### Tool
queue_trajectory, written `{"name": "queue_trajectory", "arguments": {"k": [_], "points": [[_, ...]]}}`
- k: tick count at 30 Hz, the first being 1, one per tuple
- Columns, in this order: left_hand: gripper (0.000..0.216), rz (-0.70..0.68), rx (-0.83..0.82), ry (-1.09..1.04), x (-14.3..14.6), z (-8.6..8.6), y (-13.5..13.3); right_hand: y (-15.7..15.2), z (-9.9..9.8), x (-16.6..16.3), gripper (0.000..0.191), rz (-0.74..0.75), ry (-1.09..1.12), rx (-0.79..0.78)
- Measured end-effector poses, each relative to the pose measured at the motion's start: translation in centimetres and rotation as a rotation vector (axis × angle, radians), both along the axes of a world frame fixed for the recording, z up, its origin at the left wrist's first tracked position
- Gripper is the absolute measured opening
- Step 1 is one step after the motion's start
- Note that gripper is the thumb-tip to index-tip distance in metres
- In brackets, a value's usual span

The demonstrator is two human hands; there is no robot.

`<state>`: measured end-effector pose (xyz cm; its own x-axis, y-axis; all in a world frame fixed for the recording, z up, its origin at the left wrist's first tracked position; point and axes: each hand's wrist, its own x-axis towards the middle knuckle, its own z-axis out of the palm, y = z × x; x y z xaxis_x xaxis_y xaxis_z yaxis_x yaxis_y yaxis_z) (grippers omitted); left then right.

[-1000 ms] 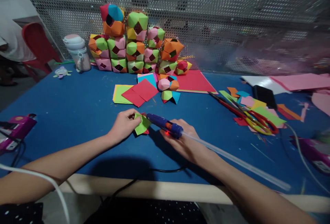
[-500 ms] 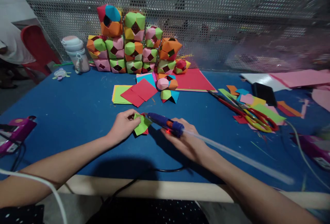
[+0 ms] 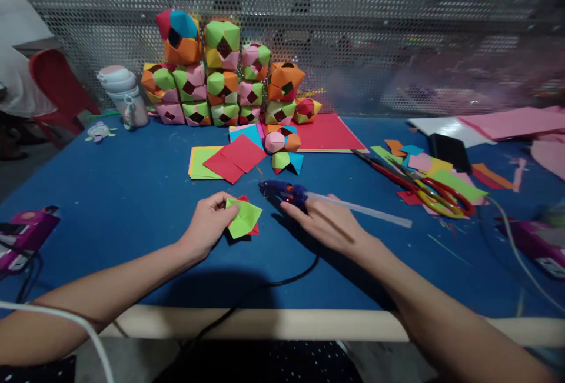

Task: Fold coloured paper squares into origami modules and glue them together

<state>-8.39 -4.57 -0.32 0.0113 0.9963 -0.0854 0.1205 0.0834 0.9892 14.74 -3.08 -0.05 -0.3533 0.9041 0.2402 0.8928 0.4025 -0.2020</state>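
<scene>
Between the thumb and fingers of my left hand [image 3: 207, 224] is a folded paper piece [image 3: 245, 218], lime green on top with red showing beneath it. My right hand [image 3: 331, 224] is wrapped round a blue glue gun [image 3: 282, 191], its nozzle pointing left and low over the table. A long clear glue stick [image 3: 362, 209] sticks out of the gun's back end. Nozzle and paper piece are apart. Beyond my hands lie red paper squares [image 3: 238, 156] on a green stack, and two small joined paper units [image 3: 286, 162].
Stacked paper balls [image 3: 223, 89] stand along the perforated metal screen [image 3: 353, 36]. To the right are scissors [image 3: 432, 195] among paper scraps, and a black phone [image 3: 450, 152]. A bottle [image 3: 126, 97] stands at the back left. A black cable [image 3: 282, 282] crosses the table's front edge.
The glue gun has moved away from the paper piece, slightly up and right, and lies flatter. My left hand keeps its hold on the paper. The view has shifted a little.
</scene>
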Motion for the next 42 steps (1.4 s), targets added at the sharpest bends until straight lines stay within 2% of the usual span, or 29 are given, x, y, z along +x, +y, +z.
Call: {"name": "queue_trajectory", "arguments": {"k": [2,5,8,10,14,19,23,30,37,42], "points": [[0.011,-0.001,-0.017,-0.029,0.1,0.0,-0.2,-0.9,1.0,0.7,0.046,0.016,-0.049,-0.054],[0.013,-0.001,-0.033,-0.052,0.3,0.1,-0.5,-2.7,3.1,1.2,0.049,0.057,-0.059,-0.215],[0.015,-0.011,-0.029,-0.052,0.6,0.3,-0.9,-4.2,4.9,0.7,0.047,0.165,0.037,-0.359],[0.016,-0.03,-0.025,-0.043,0.8,0.5,-1.3,-4.8,5.4,-0.1,0.041,0.195,0.156,-0.408],[0.017,-0.064,-0.034,-0.029,1.3,1.3,-2.1,-5.1,4.3,-2.2,0.021,0.162,0.476,-0.37],[0.017,-0.112,-0.053,-0.056,2.0,1.7,-2.7,-4.8,2.1,-3.9,0.019,0.143,0.772,-0.425],[0.017,-0.14,-0.064,-0.07,2.1,1.5,-2.8,-4.5,1.4,-4.3,0.012,0.112,0.953,-0.507],[0.014,-0.128,0.016,-0.049,1.8,1.2,-2.6,-4.4,1.1,-4.6,0.007,0.099,1.015,-0.491],[0.013,-0.171,-0.056,-0.135,1.6,0.3,-2.3,-4.4,1.0,-4.5,0.006,0.207,0.934,-0.406],[0.013,-0.219,-0.037,-0.029,1.5,0.5,-2.3,-4.2,1.3,-4.2,0.011,0.21,0.917,-0.416]]}}
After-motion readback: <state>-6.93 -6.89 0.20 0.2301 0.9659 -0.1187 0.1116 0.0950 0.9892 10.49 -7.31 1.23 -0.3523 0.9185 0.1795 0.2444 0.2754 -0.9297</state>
